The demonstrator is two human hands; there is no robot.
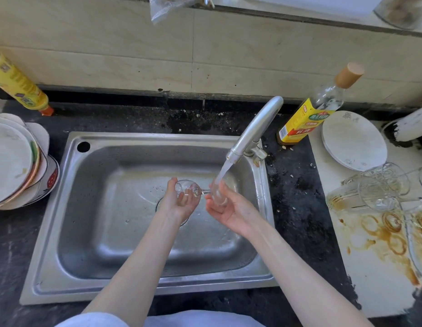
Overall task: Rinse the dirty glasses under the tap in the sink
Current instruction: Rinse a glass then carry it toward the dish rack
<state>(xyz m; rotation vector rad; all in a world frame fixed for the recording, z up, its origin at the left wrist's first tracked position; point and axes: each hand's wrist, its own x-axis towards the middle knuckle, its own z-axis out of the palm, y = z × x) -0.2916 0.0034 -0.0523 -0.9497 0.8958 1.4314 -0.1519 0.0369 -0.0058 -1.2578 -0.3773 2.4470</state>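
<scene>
A clear stemmed glass [197, 191] lies sideways over the steel sink [87, 232], held between both hands. My left hand [179, 201] cups its round end, fingers curled around it. My right hand [225, 208] holds the other end, the base, under the running water. Water streams from the silver tap [254, 131] onto the glass base and my right fingers. Several dirty glasses [375, 187] lie and stand on the white board at the right.
A stack of dirty plates [14, 161] sits left of the sink. A yellow-labelled bottle [306, 119] and a white plate [354, 140] stand behind the board [370, 267], which is stained with brown rings. A yellow can [18, 83] leans at the back left.
</scene>
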